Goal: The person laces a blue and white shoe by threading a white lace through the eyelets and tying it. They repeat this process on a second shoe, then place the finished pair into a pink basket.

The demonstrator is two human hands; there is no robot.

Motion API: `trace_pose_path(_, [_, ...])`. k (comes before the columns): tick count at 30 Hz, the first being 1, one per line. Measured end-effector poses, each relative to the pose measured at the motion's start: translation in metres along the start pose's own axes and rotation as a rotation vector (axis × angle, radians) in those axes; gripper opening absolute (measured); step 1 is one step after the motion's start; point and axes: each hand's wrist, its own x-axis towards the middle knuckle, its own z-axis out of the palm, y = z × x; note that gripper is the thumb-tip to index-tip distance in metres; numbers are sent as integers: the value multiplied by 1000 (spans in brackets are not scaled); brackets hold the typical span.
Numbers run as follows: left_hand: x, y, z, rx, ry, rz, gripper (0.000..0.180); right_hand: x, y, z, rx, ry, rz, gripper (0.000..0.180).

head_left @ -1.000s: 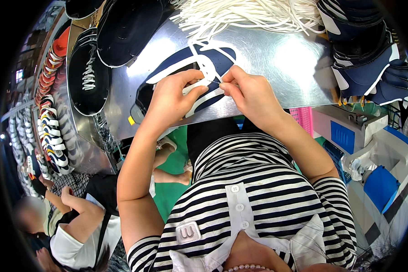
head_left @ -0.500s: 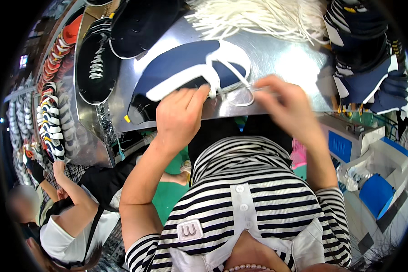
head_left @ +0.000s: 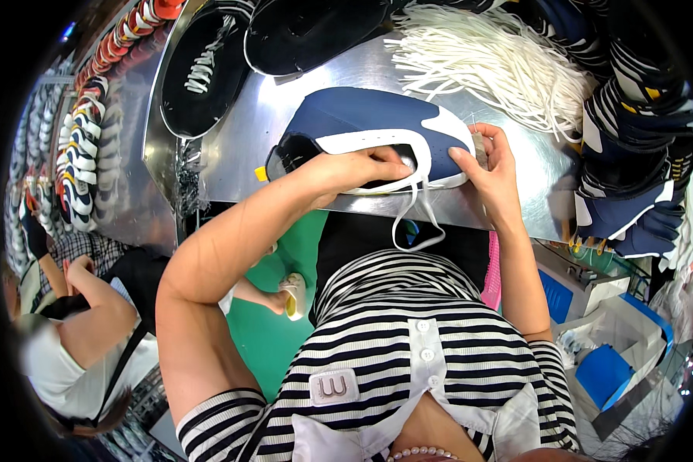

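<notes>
A navy shoe upper (head_left: 362, 108) with white trim and a yellow heel tab lies on its side on the metal table, toe to the right. My left hand (head_left: 354, 167) reaches across its dark opening, fingers bent and closed at the white eyelet edge; the fingertips are partly hidden inside. At the toe end, my right hand (head_left: 493, 169) grips the upper, thumb on the near side and fingers behind. A small greyish-brown piece shows between these fingers; its kind is unclear. From the eyelet edge a white shoelace (head_left: 399, 229) hangs in a loop over the table edge.
A heap of loose white shoelaces (head_left: 485, 61) lies at the back. Stacked navy uppers (head_left: 624, 192) line the right side. Black uppers (head_left: 208, 77) sit at the back left. A co-worker (head_left: 92, 339) sits at lower left, beside rows of uppers (head_left: 79, 169).
My right hand has gone from pulling the lace to holding the toe. My left hand has moved right into the opening. The lace loop now hangs down, and the view has shifted.
</notes>
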Motion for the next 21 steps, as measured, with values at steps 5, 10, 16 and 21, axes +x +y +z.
trace_pose_path(5, [21, -25, -4, 641, 614, 623, 14, -2, -12, 4, -18, 53, 127, 47])
trace_pose_path(10, [19, -26, -1, 286, 213, 511, 10, -3, 0, -4, 84, 35, 131, 47])
trace_pose_path(16, [7, -10, -1, 121, 287, 447, 12, -6, 2, -3, 53, 30, 69, 49])
trace_pose_path(21, [4, -17, 6, 99, 296, 352, 15, -10, 12, -2, 51, 16, 63, 53])
